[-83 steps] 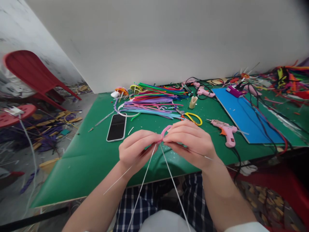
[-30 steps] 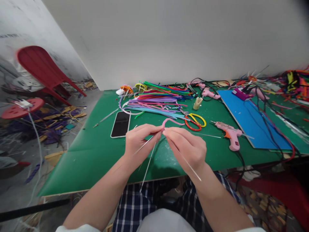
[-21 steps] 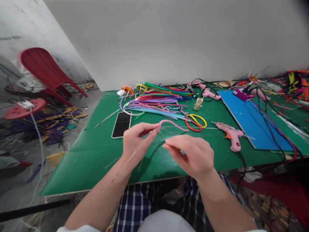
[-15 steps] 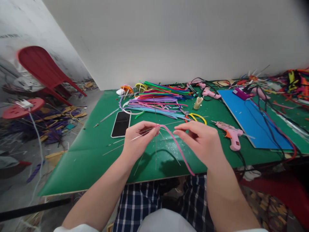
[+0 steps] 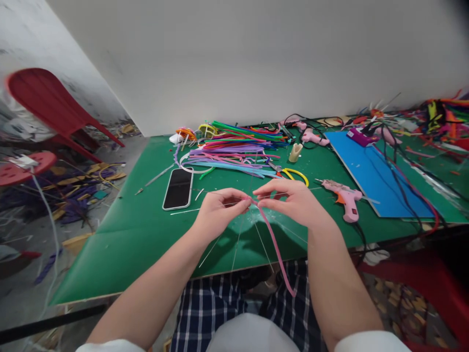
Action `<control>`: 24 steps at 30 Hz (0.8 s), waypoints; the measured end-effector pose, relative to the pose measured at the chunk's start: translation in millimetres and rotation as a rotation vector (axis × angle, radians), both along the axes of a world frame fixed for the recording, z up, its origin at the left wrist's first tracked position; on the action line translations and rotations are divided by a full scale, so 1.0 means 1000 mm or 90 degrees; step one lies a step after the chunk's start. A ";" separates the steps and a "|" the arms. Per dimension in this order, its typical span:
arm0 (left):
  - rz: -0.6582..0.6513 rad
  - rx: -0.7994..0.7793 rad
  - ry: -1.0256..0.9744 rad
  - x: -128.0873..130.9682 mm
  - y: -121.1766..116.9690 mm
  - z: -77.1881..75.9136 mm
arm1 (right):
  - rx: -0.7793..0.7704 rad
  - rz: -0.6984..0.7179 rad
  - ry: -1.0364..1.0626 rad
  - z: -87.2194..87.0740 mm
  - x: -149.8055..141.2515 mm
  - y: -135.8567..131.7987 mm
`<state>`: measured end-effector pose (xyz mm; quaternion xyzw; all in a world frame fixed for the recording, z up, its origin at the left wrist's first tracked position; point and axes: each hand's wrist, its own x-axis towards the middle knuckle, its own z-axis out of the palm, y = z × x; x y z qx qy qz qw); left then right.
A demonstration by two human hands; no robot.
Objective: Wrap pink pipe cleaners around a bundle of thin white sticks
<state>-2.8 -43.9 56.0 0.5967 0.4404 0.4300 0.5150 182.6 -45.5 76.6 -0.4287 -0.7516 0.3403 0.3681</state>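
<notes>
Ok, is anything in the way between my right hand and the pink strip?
Nothing solid that I can see: your right hand has its fingertips right by the top of the pink strip. Thin wires do fan out from that same spot, some passing close by those fingers, so they might snag.

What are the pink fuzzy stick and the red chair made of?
The long pink stick looks like soft, fuzzy fabric, maybe around wire, since it holds a curve. The red high-backed chair seems smooth hard plastic, with one even colour and rounded edges.
</notes>
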 end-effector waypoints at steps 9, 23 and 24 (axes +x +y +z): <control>-0.019 -0.083 -0.075 0.001 0.008 -0.006 | 0.053 0.012 0.029 -0.012 -0.010 0.003; 0.071 -0.224 -0.201 -0.009 0.037 -0.037 | -0.143 -0.058 0.120 -0.053 -0.004 0.034; 0.057 -0.241 -0.209 -0.009 0.037 -0.038 | -0.158 -0.049 0.125 -0.055 -0.007 0.034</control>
